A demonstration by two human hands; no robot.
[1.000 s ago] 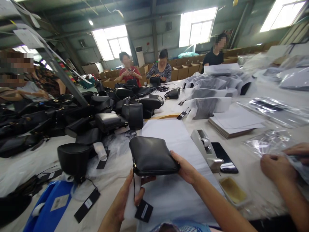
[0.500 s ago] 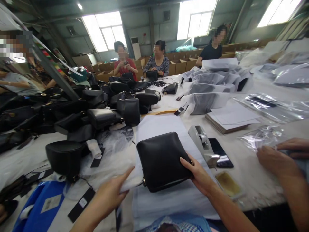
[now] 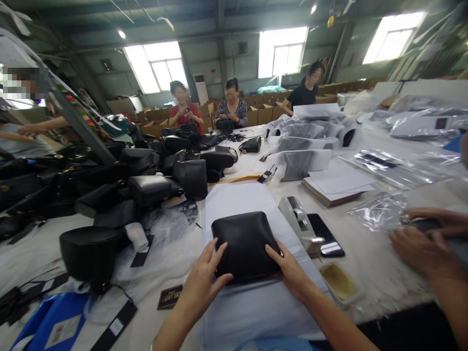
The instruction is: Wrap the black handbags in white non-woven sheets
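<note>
A black leather handbag (image 3: 245, 243) lies on a stack of white tissue paper (image 3: 234, 195) right in front of me. My right hand (image 3: 290, 265) grips its right edge, the thumb on top and the other fingers tucked under the side. At the bag's lower left is my left hand (image 3: 209, 273), with its fingers spread and some fingertips resting on the bag's surface. A black printed tag (image 3: 170, 297) lies on the table just left of my left wrist. The underside of the bag is hidden.
Many black bags (image 3: 149, 187) are heaped at the left. To the right stand a tape dispenser (image 3: 302, 222), a phone (image 3: 325, 234), a small dish (image 3: 339, 282) and white cards (image 3: 336, 183). A co-worker's hands (image 3: 424, 243) work at the right edge; several people sit across the table.
My left hand has moved right and now touches the bag. The bag lies flatter on the paper, with my right hand still on it. The view has shifted slightly.
</note>
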